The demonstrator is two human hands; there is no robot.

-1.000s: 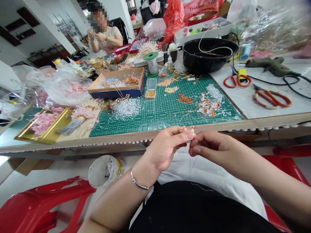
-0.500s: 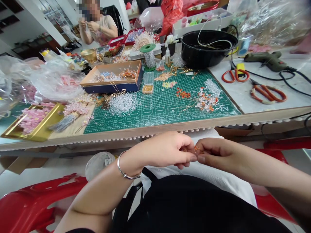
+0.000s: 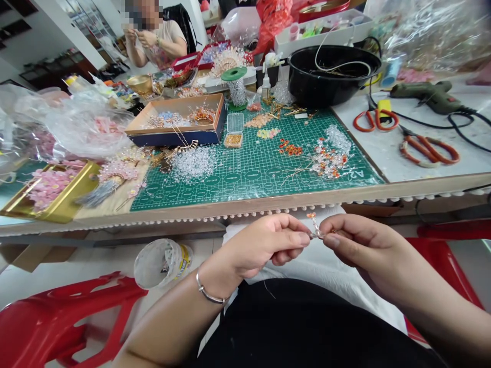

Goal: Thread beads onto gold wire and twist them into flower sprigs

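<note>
Below the table's front edge, over my lap, my left hand [image 3: 264,243] and my right hand [image 3: 355,240] meet fingertip to fingertip. Both pinch a small beaded wire piece [image 3: 315,228] with orange and clear beads; a thin wire tail hangs down from it. A silver bangle sits on my left wrist. On the green cutting mat [image 3: 253,168] lie a heap of clear beads [image 3: 194,163] and a cluster of orange and clear bead sprigs [image 3: 330,161].
A tan box [image 3: 180,120] of bead pieces, a gold tray [image 3: 49,191] of pink flowers, a black bowl [image 3: 332,74], orange scissors [image 3: 374,120], pliers [image 3: 429,150] and a glue gun [image 3: 429,94] crowd the table. Red chairs flank me. Another person sits at the far left.
My hands rose slightly and parted a little, so the beaded piece now shows between the fingertips. The view shifted slightly.
</note>
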